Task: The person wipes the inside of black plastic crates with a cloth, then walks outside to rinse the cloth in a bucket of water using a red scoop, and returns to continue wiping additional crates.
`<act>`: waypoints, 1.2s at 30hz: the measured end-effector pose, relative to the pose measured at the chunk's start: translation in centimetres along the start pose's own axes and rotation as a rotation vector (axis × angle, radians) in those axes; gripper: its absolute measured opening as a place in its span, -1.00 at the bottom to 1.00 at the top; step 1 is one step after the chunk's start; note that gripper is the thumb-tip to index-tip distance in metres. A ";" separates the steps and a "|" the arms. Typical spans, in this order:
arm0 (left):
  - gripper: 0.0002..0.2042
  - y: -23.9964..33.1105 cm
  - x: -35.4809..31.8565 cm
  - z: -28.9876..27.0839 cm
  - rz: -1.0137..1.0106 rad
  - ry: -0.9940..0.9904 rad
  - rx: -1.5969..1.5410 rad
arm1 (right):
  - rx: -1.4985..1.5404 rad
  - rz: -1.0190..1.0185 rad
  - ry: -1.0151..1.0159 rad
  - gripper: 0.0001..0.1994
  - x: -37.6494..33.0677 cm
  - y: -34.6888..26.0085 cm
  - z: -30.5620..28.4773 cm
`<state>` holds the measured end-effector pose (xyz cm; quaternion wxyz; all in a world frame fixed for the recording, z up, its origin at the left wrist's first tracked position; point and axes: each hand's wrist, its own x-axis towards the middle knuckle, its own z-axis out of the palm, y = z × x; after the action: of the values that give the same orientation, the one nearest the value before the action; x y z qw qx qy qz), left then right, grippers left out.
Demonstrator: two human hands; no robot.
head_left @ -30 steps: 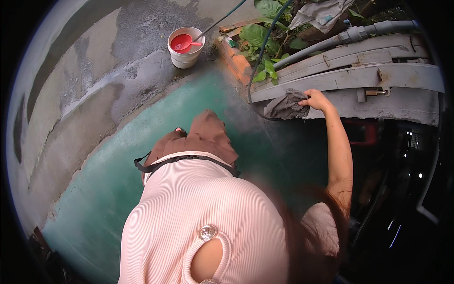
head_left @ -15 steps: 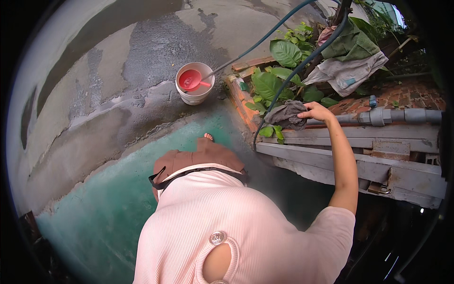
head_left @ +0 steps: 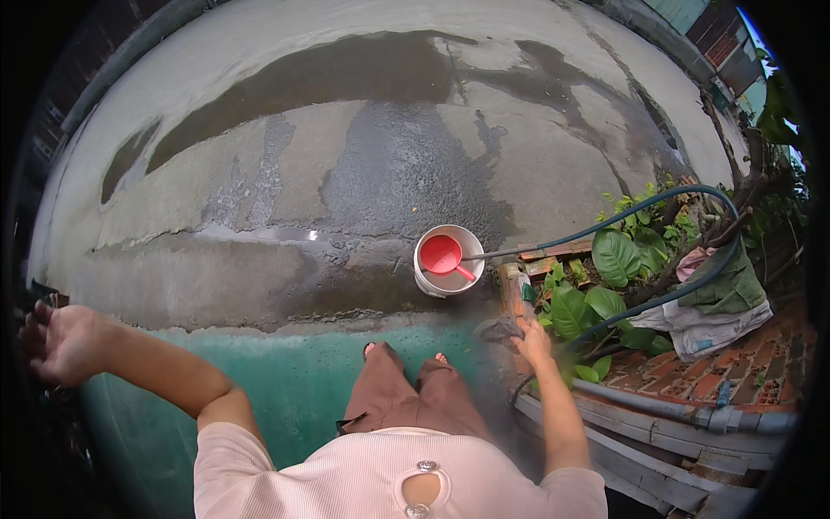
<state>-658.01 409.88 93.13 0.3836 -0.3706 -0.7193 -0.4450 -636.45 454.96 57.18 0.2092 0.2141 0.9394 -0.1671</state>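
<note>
cloth (head_left: 499, 331), grey, held in right hand (head_left: 533, 342)

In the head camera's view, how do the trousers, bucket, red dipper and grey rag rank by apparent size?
1. Brown trousers
2. Bucket
3. Red dipper and grey rag: too close to rank, since the rag is blurred.

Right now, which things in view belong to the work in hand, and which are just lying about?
In hand or probably part of the work:
Grey cloth, held by the right hand
White bucket, probably
Red dipper in the bucket, probably
Blue-green hose, perhaps

Apparently just lying about:
Green cloth
Whitish cloth beneath it
</note>
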 end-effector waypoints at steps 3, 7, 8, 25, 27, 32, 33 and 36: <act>-0.58 -9.6 -20.2 9.9 -0.707 -0.616 0.021 | 0.134 0.105 -0.023 -0.60 0.5 -0.5 3.4; -0.50 0.8 -47.7 7.8 -0.852 -1.814 0.047 | 0.217 -0.042 0.065 -0.63 1.8 -1.4 8.2; -0.53 2.7 -52.3 6.6 -1.061 -1.888 -0.068 | 0.211 -0.067 0.059 -0.63 2.6 -1.6 8.9; -0.57 14.1 -48.4 27.0 -1.250 -1.685 -0.435 | 0.139 0.030 -0.236 -0.62 2.3 6.3 8.8; -0.58 15.6 -52.5 26.3 -1.620 -1.771 -1.148 | 0.105 0.005 -0.257 -0.61 2.7 5.4 7.9; -0.63 11.7 -60.5 23.3 -1.851 -1.819 -1.604 | 0.111 -0.190 -0.381 -0.68 6.1 1.1 8.9; -0.64 8.8 -61.9 23.3 -1.900 -1.842 -1.588 | 0.096 -0.242 -0.428 -0.71 7.9 0.0 10.3; -0.54 -1.7 -63.0 26.2 -1.959 -1.765 -1.528 | 0.021 -0.526 -0.336 -0.78 14.1 -2.8 17.2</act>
<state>-638.20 421.48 28.88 -0.8695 -0.0051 -0.2707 -0.4131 -643.80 450.29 36.56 0.3088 -0.0649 0.9131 -0.2582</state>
